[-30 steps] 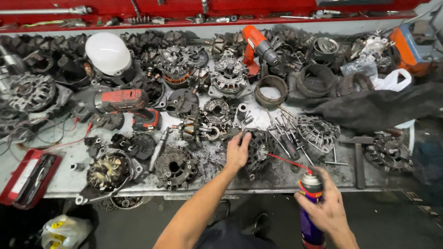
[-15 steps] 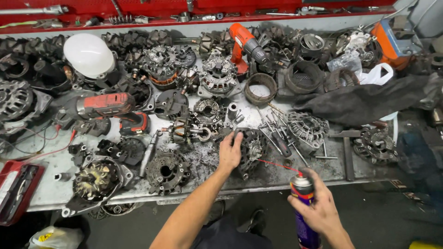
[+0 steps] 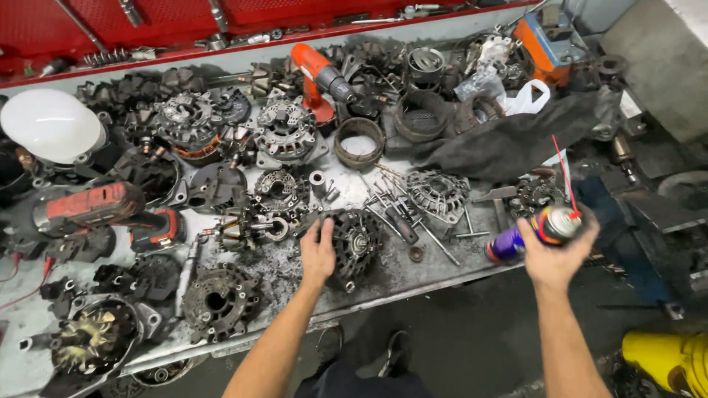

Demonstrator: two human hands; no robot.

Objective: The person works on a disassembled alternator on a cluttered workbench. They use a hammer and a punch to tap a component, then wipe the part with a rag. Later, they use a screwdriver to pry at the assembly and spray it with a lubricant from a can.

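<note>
We steadied the alternator housing [image 3: 356,239] with left hand [image 3: 318,254], fingers resting flat | right hand [image 3: 554,254] gripped spray can [image 3: 532,232], raised clear of the tabletop [image 3: 295,284] | spraying apparently unfinished.

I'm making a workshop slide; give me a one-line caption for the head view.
Left hand steadies a dark alternator housing on a cluttered bench; right hand holds a spray can.

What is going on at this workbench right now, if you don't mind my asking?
A person stands at a metal bench crowded with dismantled alternator parts and power tools. The left hand rests on a dark alternator housing near the front edge, while the right hand holds a purple spray can with a red straw, tilted on its side.
</note>
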